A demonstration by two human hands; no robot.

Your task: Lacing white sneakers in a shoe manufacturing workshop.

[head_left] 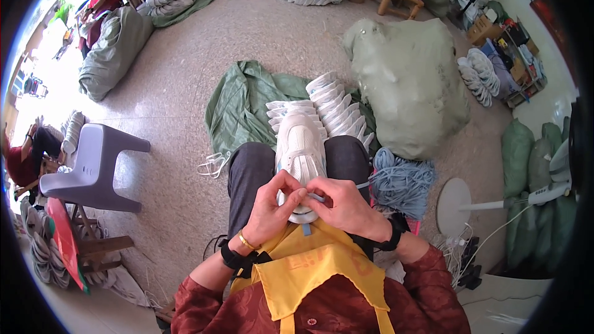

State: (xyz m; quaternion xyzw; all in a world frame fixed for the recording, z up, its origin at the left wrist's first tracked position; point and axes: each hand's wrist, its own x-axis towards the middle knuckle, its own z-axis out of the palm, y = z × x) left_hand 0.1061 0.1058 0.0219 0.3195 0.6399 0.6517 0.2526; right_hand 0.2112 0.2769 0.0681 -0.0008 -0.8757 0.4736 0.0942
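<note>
Hands (309,201) on lengthwise, toe-away shoe (300,148)

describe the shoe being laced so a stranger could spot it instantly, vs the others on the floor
Start at the seated person's lap, dark trousers above a yellow apron. One white shoe lies lengthwise between the knees, toe pointing away, with the left hand and right hand pinching a pale blue lace. The other shoes lie stacked beyond, untouched.

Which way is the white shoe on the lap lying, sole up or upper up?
Upper up. The white shoe rests along the person's lap, its tongue and panels facing the camera, while the left hand and right hand pinch a light blue lace at its near end.
</note>
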